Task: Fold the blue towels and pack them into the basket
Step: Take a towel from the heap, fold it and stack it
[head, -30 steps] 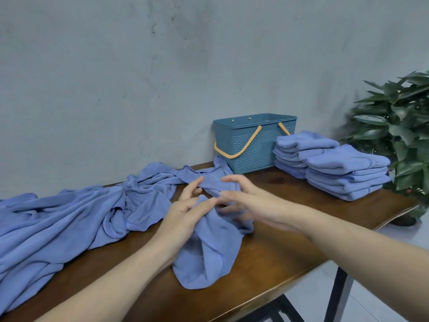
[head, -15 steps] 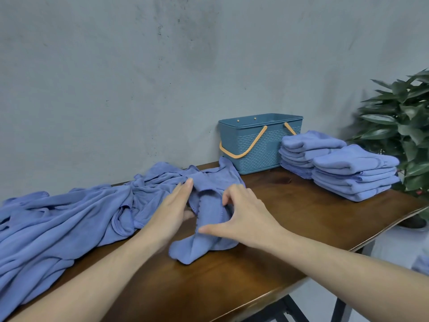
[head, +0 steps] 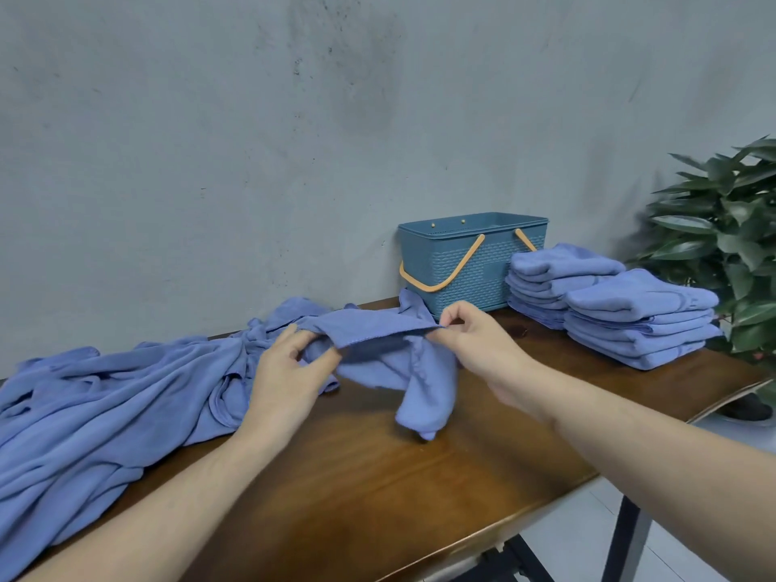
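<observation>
A blue towel (head: 390, 354) hangs between my hands just above the wooden table (head: 399, 489), its top edge stretched level and a crumpled corner drooping to the wood. My left hand (head: 289, 371) pinches the edge on the left. My right hand (head: 474, 342) pinches it on the right. A heap of unfolded blue towels (head: 109, 405) spreads across the table's left side. The teal basket (head: 470, 262) with orange handles stands at the back against the wall. Two stacks of folded blue towels (head: 634, 321) lie to its right.
A grey wall runs behind the table. A leafy potted plant (head: 722, 245) stands past the table's right end. The table's front edge slants down toward the lower right, with a black leg (head: 625, 539) and pale floor beneath.
My hands have moved apart and lifted, each pinching the towel's top edge. The towel was bunched on the table before; now its edge is pulled out straight.
</observation>
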The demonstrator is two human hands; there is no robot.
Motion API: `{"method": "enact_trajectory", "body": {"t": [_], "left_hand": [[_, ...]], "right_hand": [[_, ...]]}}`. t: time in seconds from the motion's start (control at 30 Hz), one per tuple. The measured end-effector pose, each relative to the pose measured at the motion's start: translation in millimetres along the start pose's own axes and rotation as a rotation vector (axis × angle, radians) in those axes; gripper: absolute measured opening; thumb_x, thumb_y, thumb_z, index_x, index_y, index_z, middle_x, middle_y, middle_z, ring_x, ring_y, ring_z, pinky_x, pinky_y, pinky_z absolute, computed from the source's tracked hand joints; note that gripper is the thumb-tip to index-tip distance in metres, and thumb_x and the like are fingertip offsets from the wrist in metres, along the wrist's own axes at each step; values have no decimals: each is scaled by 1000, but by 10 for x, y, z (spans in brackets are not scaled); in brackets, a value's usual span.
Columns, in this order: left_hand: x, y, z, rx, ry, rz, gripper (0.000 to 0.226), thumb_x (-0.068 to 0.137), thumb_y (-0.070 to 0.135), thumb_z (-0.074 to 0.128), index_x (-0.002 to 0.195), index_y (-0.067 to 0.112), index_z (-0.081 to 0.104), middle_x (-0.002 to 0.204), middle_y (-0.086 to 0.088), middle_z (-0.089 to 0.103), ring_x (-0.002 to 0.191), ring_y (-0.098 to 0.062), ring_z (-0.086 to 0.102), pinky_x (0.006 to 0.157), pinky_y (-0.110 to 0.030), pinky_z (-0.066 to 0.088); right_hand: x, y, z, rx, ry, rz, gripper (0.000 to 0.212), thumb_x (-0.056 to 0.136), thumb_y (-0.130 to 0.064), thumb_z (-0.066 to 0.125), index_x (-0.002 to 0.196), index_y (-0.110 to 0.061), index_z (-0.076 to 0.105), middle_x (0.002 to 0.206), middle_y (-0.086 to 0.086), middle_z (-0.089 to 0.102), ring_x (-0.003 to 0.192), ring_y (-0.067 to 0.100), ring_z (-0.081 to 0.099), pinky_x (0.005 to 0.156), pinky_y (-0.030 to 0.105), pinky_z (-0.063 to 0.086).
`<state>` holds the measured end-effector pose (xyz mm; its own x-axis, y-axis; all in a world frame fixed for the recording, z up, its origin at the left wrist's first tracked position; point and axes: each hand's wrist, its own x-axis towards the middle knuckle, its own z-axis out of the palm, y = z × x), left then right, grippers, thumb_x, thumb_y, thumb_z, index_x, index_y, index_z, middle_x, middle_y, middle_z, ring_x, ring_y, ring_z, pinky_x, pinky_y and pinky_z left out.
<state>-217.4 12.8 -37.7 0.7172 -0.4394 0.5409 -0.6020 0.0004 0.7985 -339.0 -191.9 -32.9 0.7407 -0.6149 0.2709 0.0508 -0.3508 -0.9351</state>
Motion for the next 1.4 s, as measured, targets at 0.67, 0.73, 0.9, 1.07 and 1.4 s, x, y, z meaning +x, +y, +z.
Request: {"method": "enact_trajectory", "body": {"t": [0.67,0.73,0.9,1.07,1.4], "left_hand": [[34,-167,-140,-235,-350,-309,53,98,9,62,138,42,54,123,1,70,113,-14,68,99,-37,54],[34,-203,-151,-75,-386,-319,33,99,17,63,124,38,66,116,6,73,101,-7,70,87,-26,56],[3,-225,-154,-122,-274,-287,22,103,25,55,101,14,73,79,2,74,72,-17,69,65,-21,48],[87,-327,-48,-557,-138,-459,20,104,28,54,103,8,55,103,-12,67,97,-25,63,89,-41,46],[220,-402,-22,-474,-241,-508,35,89,24,75,119,9,67,126,-10,69,113,-26,68,100,-43,53]], "right_hand": [[-15,182,-404,-798,-260,92,20,81,-29,70,95,-13,69,78,-3,64,66,13,53,61,29,42],[10,231,-437,-808,-227,102,24,88,-29,61,97,-9,72,78,2,68,67,15,53,61,29,41],[24,340,-469,-588,-171,-9,17,102,-19,52,104,-18,69,103,0,72,97,16,64,76,23,45],[0,279,-383,81,-24,145,17,103,-22,58,109,-24,73,102,-2,76,86,12,68,67,27,50],[59,285,-489,-146,-380,331,62,62,-12,90,117,-20,61,111,8,70,95,24,70,85,39,56]]}}
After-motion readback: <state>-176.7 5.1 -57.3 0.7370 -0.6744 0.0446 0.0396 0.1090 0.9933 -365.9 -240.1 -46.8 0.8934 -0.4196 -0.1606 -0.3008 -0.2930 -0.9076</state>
